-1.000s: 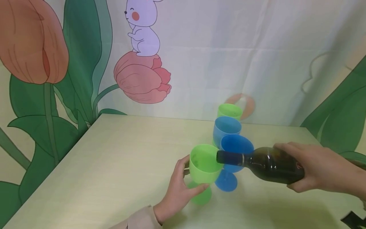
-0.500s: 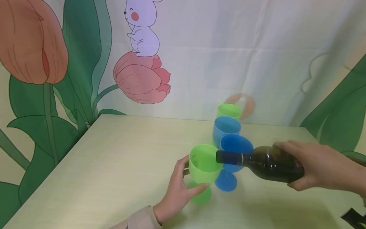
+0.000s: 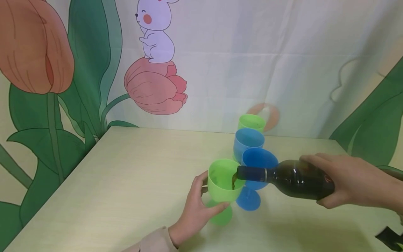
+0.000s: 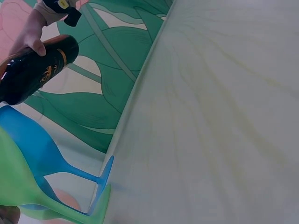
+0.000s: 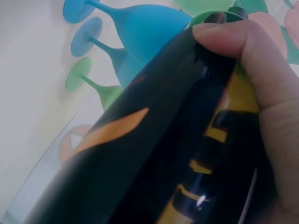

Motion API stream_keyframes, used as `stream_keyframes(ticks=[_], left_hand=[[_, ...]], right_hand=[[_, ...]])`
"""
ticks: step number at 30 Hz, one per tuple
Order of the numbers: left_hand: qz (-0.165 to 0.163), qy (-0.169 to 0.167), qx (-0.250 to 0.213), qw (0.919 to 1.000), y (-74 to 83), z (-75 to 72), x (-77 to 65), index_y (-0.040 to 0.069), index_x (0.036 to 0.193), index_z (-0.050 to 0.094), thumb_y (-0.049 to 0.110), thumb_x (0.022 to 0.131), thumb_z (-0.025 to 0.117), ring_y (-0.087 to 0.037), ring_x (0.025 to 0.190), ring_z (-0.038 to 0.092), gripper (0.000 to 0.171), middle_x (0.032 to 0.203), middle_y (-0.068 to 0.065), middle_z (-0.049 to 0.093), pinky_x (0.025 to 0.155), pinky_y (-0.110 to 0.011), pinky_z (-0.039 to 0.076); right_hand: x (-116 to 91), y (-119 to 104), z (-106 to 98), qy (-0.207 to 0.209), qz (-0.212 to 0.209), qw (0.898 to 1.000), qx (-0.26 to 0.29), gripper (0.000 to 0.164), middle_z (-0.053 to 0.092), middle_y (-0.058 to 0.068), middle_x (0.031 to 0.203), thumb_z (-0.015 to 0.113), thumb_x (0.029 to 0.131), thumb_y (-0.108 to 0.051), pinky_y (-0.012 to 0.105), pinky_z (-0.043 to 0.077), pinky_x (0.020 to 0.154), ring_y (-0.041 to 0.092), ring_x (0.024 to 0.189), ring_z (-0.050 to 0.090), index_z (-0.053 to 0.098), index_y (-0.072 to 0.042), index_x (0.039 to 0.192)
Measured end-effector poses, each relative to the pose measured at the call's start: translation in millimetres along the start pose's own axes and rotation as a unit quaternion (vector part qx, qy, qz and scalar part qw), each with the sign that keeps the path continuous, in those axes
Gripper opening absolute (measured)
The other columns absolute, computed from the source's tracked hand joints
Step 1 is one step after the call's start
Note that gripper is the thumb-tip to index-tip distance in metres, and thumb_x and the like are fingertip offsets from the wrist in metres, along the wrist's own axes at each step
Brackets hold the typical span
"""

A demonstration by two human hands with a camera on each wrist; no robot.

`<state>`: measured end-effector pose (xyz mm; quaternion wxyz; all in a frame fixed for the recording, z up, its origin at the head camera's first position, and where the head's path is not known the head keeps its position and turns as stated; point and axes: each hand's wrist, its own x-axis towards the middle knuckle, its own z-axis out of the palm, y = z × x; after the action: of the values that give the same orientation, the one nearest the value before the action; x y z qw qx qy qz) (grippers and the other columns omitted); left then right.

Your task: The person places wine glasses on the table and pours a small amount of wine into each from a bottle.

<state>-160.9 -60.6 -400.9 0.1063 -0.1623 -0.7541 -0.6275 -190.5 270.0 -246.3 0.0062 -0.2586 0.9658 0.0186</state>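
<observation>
My left hand (image 3: 195,210) holds the bowl of a green plastic goblet (image 3: 218,192), thumb on the near side and fingers round the left. The goblet's foot looks to be on the table. In my right hand (image 3: 349,180) is a dark wine bottle (image 3: 299,180), tipped nearly level with its neck over the goblet's rim. A thin brown stream (image 3: 234,180) runs from the mouth into the bowl. The right wrist view shows my thumb (image 5: 224,37) pressed along the bottle, whose dark label has gold marks. How full the goblet is cannot be made out.
Right behind the held goblet stands a dark blue goblet (image 3: 258,159), partly covered by the bottle neck. A lighter blue goblet (image 3: 248,141) and another green goblet (image 3: 252,122) continue the row toward the back. The pale table (image 3: 141,168) meets a printed curtain (image 3: 220,70).
Brown liquid now flows from the bottle mouth, where none showed before. The bottle's body has come up very slightly. My left hand and the goblet stay in place.
</observation>
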Motion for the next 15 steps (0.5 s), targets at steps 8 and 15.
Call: stream_keyframes(ticks=[8,15], left_hand=[[0.004,0.001,0.002,1.0,-0.1,-0.2,0.0,0.023,0.142,0.037,0.02,0.073,0.083,-0.016,0.118,0.049,0.083,0.132,0.004,0.048,0.099,-0.032,0.045],[0.001,-0.001,-0.003,1.0,-1.6,-0.6,0.5,0.024,0.142,0.037,0.021,0.073,0.083,-0.016,0.118,0.048,0.083,0.132,0.004,0.048,0.099,-0.033,0.045]], right_hand=[[1.4,2.3,0.6,-0.007,0.008,1.0,0.007,0.087,0.061,-0.012,0.098,0.086,0.052,-0.055,0.027,0.044,0.059,0.007,0.077,0.053,0.053,-0.021,0.126],[1.3,2.2,0.2,-0.007,0.006,1.0,0.005,0.087,0.06,-0.013,0.095,0.086,0.052,-0.054,0.026,0.043,0.059,0.006,0.076,0.052,0.053,-0.022,0.126]])
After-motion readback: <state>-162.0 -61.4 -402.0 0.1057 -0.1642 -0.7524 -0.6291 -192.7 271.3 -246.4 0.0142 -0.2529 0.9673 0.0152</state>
